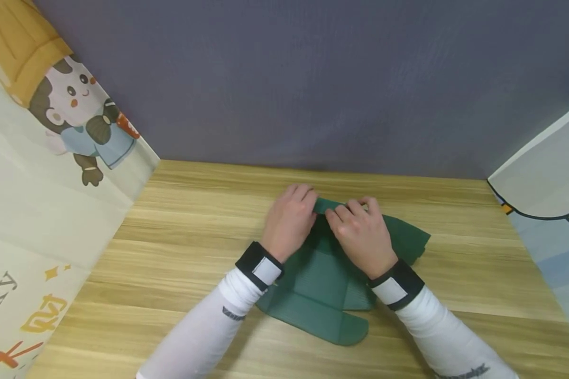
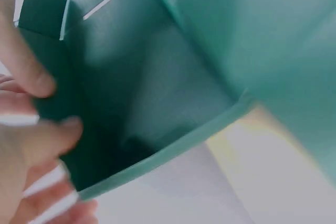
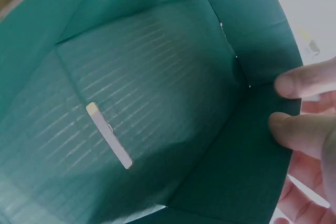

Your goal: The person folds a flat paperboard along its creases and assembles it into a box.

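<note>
A partly folded green cardboard box (image 1: 319, 284) lies on the wooden table, its creased panels standing up at the far side and loose flaps spread toward the person. My left hand (image 1: 291, 218) grips the upright far panel near its left end, thumb on the inner face. Close beside it, my right hand (image 1: 362, 234) pinches the same panel's top edge. In the right wrist view, the inside of the green box (image 3: 231, 145) shows ribbed board and a narrow slot (image 3: 109, 136). Thumb tips press the dark inner wall (image 2: 58, 106) in the left wrist view, with other fingers behind it.
The wood-grain table (image 1: 170, 252) extends on both sides of the box. A dark grey-blue backdrop (image 1: 313, 84) rises behind it. At the left stands a pale panel with a printed cartoon figure (image 1: 90, 116); another printed panel (image 1: 550, 173) borders the right.
</note>
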`<act>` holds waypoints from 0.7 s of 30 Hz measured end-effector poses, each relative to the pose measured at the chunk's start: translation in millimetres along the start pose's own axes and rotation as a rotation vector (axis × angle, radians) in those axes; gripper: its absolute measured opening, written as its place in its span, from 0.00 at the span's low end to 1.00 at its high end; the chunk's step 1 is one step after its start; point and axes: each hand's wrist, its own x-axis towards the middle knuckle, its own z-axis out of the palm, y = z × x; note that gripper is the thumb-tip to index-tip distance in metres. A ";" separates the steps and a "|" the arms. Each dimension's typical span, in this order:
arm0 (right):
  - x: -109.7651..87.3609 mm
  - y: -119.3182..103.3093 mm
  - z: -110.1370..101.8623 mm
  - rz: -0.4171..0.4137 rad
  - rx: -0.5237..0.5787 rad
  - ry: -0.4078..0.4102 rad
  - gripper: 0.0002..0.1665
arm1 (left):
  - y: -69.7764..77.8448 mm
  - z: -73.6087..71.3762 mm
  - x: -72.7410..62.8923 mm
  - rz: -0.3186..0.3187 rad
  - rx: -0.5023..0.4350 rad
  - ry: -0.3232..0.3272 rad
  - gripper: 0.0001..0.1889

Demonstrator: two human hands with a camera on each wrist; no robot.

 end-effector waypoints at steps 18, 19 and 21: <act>6.0 5.0 -2.7 0.032 0.080 0.087 0.13 | 10.0 -8.1 8.1 0.128 0.068 -0.048 0.11; 5.6 6.1 -4.5 0.038 0.092 0.088 0.11 | 8.7 -8.2 8.0 0.125 0.070 -0.046 0.09; 5.3 9.3 -9.3 0.061 0.131 0.098 0.07 | 5.4 -9.2 7.8 0.108 0.070 -0.038 0.07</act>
